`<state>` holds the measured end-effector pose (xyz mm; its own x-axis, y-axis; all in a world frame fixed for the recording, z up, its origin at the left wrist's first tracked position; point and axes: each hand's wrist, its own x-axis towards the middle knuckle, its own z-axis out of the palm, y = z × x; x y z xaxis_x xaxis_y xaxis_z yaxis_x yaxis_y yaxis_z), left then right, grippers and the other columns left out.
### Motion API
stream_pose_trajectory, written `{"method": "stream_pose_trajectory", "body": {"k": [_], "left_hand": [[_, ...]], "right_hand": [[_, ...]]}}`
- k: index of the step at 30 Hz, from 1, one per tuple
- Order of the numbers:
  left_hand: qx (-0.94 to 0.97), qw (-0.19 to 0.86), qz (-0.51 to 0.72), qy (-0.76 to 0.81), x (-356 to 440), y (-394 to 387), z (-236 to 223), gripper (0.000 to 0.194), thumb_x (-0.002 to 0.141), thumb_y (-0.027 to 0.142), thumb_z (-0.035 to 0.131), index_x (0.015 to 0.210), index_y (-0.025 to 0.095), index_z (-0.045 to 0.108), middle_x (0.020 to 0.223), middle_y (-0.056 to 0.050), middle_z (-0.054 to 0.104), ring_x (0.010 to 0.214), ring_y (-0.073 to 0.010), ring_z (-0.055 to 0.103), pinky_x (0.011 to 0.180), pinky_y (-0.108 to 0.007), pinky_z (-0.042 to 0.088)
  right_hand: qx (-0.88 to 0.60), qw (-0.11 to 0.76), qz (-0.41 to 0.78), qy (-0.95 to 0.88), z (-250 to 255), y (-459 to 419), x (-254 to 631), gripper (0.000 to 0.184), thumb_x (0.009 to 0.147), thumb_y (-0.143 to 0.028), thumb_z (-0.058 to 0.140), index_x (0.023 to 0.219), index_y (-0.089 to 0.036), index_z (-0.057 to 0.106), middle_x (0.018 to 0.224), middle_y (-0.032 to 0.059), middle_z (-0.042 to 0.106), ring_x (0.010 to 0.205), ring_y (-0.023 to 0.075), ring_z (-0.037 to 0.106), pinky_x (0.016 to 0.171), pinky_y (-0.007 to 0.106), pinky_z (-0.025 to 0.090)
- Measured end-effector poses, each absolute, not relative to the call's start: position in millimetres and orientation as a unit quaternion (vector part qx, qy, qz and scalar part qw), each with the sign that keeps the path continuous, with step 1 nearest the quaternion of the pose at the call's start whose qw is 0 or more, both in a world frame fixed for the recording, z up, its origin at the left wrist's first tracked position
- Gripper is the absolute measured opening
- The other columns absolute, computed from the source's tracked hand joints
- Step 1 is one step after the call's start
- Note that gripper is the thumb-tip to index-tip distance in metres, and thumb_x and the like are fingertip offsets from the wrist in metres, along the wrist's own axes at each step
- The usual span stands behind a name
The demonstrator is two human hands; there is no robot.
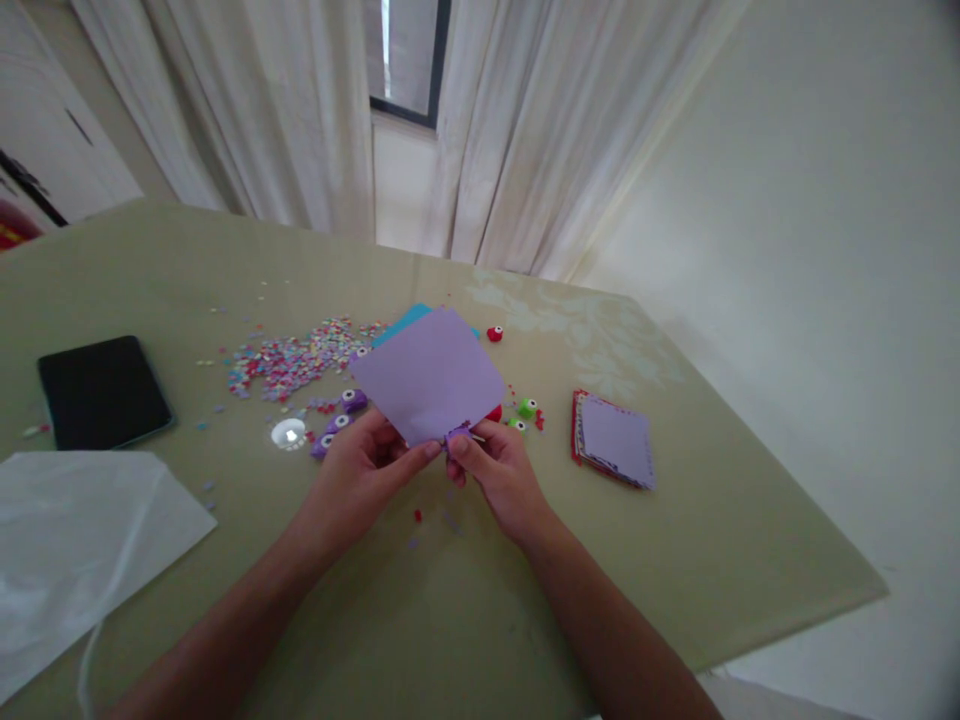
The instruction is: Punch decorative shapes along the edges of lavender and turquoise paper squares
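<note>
Table (pixel 735 540) below, left hand (pixel 360 462) pinches lilac paper (pixel 435 370); right hand (pixel 504 475) clasps purple punch (pixel 457 434).

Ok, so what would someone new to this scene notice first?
Probably the purple sheet near the middle, its near corner pinched by the left hand, while the right hand grips a small purple object there. Next, likely the heap of multicoloured bits left of the sheet, then the dark rectangular slab on the table's far left side.
</note>
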<state>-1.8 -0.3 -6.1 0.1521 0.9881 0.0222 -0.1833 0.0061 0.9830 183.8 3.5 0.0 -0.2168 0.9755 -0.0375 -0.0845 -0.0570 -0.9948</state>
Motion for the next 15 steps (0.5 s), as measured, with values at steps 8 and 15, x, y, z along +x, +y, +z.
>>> {"method": "stream_pose_trajectory", "body": {"k": [8,15], "left_hand": [[0.499,0.572,0.505,0.411,-0.7,-1.3,-4.7,0.036,0.085,0.042,0.090,0.108,0.019,0.075,0.097,-0.007,0.084,0.089,-0.0252,0.079,0.076,-0.034,0.062],[0.507,0.576,0.494,0.409,-1.0,-2.8,-8.3,0.045,0.083,0.041,0.092,0.119,0.021,0.073,0.101,-0.008,0.084,0.091,-0.0275,0.080,0.077,-0.037,0.064]], "right_hand": [[-0.422,0.461,0.593,-0.508,-9.7,4.1,186.0,0.057,0.084,-0.074,0.084,0.075,-0.020,0.070,0.065,0.0012,0.065,0.058,0.0141,0.056,0.057,0.028,0.043],[-0.429,0.458,0.571,-0.530,-3.8,4.1,186.5,0.061,0.083,-0.078,0.081,0.071,-0.020,0.066,0.063,-0.0004,0.060,0.058,0.0142,0.052,0.058,0.029,0.040]]}}
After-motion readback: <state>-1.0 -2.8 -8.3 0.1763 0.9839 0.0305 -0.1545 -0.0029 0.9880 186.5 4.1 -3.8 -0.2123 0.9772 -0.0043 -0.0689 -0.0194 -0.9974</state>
